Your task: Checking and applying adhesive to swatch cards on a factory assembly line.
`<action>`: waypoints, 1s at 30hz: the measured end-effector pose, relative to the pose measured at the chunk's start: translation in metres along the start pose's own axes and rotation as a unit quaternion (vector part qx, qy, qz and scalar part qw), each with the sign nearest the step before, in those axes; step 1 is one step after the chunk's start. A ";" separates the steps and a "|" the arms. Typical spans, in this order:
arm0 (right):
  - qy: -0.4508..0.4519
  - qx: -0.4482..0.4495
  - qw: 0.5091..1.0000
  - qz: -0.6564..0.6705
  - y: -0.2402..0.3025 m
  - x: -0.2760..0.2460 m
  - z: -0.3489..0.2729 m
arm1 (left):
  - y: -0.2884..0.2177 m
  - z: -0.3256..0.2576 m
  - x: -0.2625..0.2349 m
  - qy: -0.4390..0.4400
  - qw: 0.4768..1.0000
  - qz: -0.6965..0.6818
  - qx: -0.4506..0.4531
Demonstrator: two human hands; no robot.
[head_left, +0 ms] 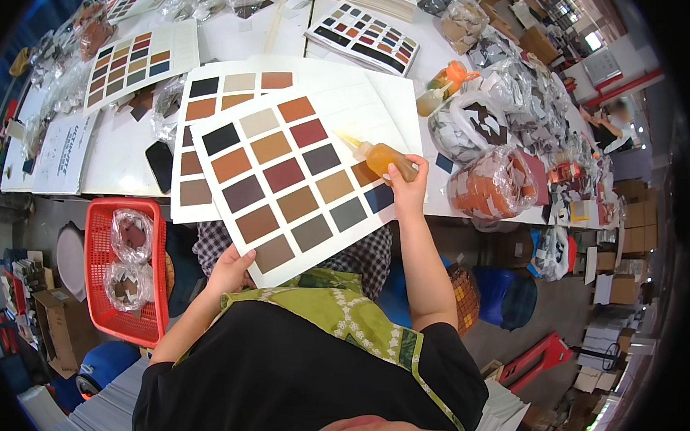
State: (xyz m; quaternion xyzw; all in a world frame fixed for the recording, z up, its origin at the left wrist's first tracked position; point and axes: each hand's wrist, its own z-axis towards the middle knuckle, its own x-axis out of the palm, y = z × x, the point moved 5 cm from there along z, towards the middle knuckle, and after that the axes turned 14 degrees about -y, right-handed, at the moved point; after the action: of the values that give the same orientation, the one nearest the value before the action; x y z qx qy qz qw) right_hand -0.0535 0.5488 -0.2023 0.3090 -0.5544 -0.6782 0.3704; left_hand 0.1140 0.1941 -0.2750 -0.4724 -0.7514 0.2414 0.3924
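Note:
A white sample card [336,100] with rows of brown, red, grey and black swatches is tilted in front of me. My left hand [234,268] pinches its lower left corner. In my right hand [407,183] is a squeeze bottle [379,160] of amber liquid, its thin nozzle pointing up and left over the card's right side. Whether the nozzle touches the card, I cannot tell. The bottle hides part of the swatches at the right edge. Beneath lies another swatch card [199,214], mostly covered, at the table's near edge.
Farther back are a swatch card [184,49] at left and a stack of cards [364,37]. An orange-topped bottle [454,73] and plastic bags of cut pieces [491,186] crowd the right. A dark phone-like slab [159,166] and red basket [93,265] are left.

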 end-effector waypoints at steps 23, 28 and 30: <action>-0.064 0.070 0.995 0.025 0.012 0.038 0.034 | -0.004 -0.004 0.007 -0.012 1.000 -0.024 -0.013; -0.055 -0.036 0.997 -0.035 -0.013 0.037 0.041 | -0.002 -0.002 0.005 -0.008 1.000 -0.009 -0.013; -0.019 0.011 1.000 0.004 -0.007 0.042 0.032 | -0.001 -0.002 0.005 -0.007 1.000 -0.019 -0.011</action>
State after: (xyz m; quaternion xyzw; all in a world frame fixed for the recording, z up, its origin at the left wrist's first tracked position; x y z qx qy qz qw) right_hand -0.1039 0.5307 -0.2028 0.2983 -0.5699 -0.6763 0.3588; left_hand 0.1142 0.1979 -0.2713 -0.4608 -0.7654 0.2289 0.3867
